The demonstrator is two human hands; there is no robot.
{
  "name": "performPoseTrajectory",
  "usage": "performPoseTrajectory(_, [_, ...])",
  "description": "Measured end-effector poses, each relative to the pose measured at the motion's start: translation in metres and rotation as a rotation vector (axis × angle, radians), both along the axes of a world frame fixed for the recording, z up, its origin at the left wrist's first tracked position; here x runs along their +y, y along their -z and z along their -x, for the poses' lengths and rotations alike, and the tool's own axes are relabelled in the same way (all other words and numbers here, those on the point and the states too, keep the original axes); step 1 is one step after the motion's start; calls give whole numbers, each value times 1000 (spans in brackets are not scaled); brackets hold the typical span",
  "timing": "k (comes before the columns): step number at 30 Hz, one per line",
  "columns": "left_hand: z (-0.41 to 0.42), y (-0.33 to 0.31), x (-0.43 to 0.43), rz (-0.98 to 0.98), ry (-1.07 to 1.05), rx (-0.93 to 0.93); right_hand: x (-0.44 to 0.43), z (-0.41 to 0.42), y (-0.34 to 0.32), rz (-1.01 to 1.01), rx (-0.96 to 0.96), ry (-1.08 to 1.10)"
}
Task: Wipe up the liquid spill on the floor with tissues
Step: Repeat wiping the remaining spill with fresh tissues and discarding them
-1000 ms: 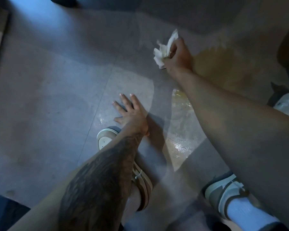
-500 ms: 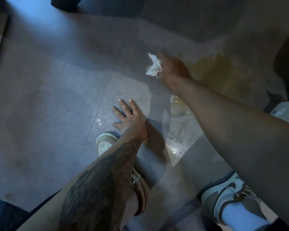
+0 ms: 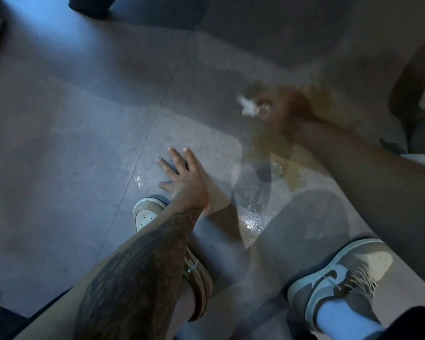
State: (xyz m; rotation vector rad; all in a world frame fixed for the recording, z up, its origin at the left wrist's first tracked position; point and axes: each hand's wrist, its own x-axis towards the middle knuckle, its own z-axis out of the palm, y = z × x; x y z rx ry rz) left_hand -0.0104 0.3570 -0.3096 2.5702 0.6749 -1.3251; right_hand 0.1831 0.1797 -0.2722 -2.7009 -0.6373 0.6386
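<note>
- Gripping a crumpled white tissue (image 3: 248, 107) in curled fingers, the right hand (image 3: 284, 112) sits low over the floor (image 3: 59, 143) at far right. It is motion-blurred, so I cannot tell whether the wad touches the tile.
- The tissue sticks out of that hand's left side, at the left edge of the yellowish spill (image 3: 325, 100).
- The spill lies under and to the right of that hand. It then trails nearer beneath the forearm to a glistening wet patch (image 3: 252, 217) between the feet, so its long axis runs from far right to near centre.
- The left hand (image 3: 182, 175) is spread flat on the tile with straight fingers, just left of the trail. The right hand is nearer the bulk of the liquid.
- The likely next move is a pull nearward along the trail. There is open room to the left. A dark furniture leg (image 3: 412, 77) crowds the right, and the left shoe (image 3: 147, 214) and right shoe (image 3: 341, 273) bound the near end.
</note>
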Motion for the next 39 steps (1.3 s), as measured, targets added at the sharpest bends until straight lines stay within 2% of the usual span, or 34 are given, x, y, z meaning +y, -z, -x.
performPoseTrajectory(3, [2,2,0,-10,8,-19,7,-56,1,37,-133,198])
performPoseTrajectory(7, [2,6,-1,-32,9,-6,21,-75,24,131,-122,285])
performPoseTrajectory(9, [1,7,-1,-33,11,-5,29,-68,32,140,-114,237])
performPoseTrajectory(12, [2,5,-1,-33,1,-13,31,-34,31,107,35,0])
performPoseTrajectory(15, [2,4,-2,-32,8,-21,12,15,31,149,-24,-122])
performPoseTrajectory(18, [2,4,-2,-36,6,-13,-7,43,31,229,75,-345])
performPoseTrajectory(20, [2,3,-1,-30,3,-11,-13,35,19,234,104,-340])
performPoseTrajectory(22, [2,2,-1,-22,4,-17,-6,13,4,136,67,-259])
performPoseTrajectory(24, [1,2,-1,-17,9,-15,14,-14,-5,62,-39,-152])
performPoseTrajectory(26, [0,2,-2,-19,0,-3,37,-39,-6,55,-100,-53])
performPoseTrajectory(29, [-1,2,-2,-26,-5,22,67,-49,15,49,-60,72])
performPoseTrajectory(33, [-2,1,-2,-8,-11,32,87,-10,22,120,-69,-95])
performPoseTrajectory(36, [0,1,-2,-20,-9,17,66,28,23,142,-76,-232])
performPoseTrajectory(37, [0,1,-2,-17,-6,12,54,37,28,99,17,-217])
performPoseTrajectory(39, [1,1,-2,-11,0,4,30,46,31,103,176,-344])
